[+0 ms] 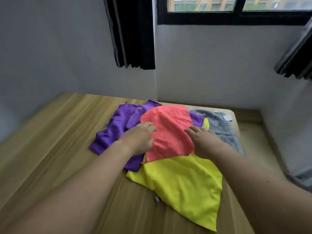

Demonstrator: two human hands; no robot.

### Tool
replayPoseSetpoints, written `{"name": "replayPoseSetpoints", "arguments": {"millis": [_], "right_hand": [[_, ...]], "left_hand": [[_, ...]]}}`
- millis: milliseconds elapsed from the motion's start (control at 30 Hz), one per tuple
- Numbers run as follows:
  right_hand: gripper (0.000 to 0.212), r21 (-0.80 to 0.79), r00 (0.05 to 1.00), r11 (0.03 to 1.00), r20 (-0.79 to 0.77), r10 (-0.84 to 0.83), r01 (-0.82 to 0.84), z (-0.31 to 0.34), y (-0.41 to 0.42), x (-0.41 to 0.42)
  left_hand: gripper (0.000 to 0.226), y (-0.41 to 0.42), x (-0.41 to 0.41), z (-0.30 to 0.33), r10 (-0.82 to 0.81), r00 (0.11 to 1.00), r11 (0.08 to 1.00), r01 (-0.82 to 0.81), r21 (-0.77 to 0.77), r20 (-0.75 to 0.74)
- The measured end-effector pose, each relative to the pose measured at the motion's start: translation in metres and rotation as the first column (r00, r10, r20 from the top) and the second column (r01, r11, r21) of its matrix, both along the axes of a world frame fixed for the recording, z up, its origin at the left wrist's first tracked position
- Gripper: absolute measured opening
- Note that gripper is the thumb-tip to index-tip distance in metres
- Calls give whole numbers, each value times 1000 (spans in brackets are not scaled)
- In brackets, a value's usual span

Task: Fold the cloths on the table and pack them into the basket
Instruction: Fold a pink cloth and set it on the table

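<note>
Both hands, left [140, 137] and right [203, 140], rest flat on a coral cloth [168, 130] topping the pile on the table [50, 141]

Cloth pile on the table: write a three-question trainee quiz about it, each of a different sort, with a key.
1. True or false: the coral cloth lies on top of the pile.
2. Multiple choice: which cloth lies nearest the camera? A) purple cloth B) yellow cloth C) grey cloth
3. Short answer: which cloth do the left hand and right hand both rest on, and on which sides of it?

Key
1. True.
2. B.
3. The coral cloth; the left hand on its left edge, the right hand on its right edge, fingers fairly straight. No basket shows on the wooden table.
</note>
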State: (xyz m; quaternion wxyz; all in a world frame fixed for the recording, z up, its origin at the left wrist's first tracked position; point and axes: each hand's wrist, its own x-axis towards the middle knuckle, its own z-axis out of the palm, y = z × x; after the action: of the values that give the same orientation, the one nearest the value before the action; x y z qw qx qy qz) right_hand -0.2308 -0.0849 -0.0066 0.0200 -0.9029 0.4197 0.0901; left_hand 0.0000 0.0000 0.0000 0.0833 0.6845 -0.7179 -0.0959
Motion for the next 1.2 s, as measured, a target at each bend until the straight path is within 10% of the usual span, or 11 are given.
{"name": "replayPoseSetpoints", "arguments": {"millis": [600, 833, 1000, 1200], "right_hand": [[35, -363, 984, 918, 131, -122, 162, -152, -23, -9], [30, -316, 933, 924, 345, -99, 214, -106, -9, -8], [18, -155, 605, 941, 794, -62, 299, -37, 16, 27], [30, 61, 253, 968, 959, -124, 242, 47, 85, 76]], "left_hand": [[18, 0, -25, -160, 43, 889, 974, 63, -216, 455], [25, 11, -7, -92, 393, 920, 839, -366, -402, -18], [26, 51, 26, -11, 494, 824, 684, -565, -461, -277], [26, 134, 47, 80, 400, 591, 616, -740, -272, -701]]}}
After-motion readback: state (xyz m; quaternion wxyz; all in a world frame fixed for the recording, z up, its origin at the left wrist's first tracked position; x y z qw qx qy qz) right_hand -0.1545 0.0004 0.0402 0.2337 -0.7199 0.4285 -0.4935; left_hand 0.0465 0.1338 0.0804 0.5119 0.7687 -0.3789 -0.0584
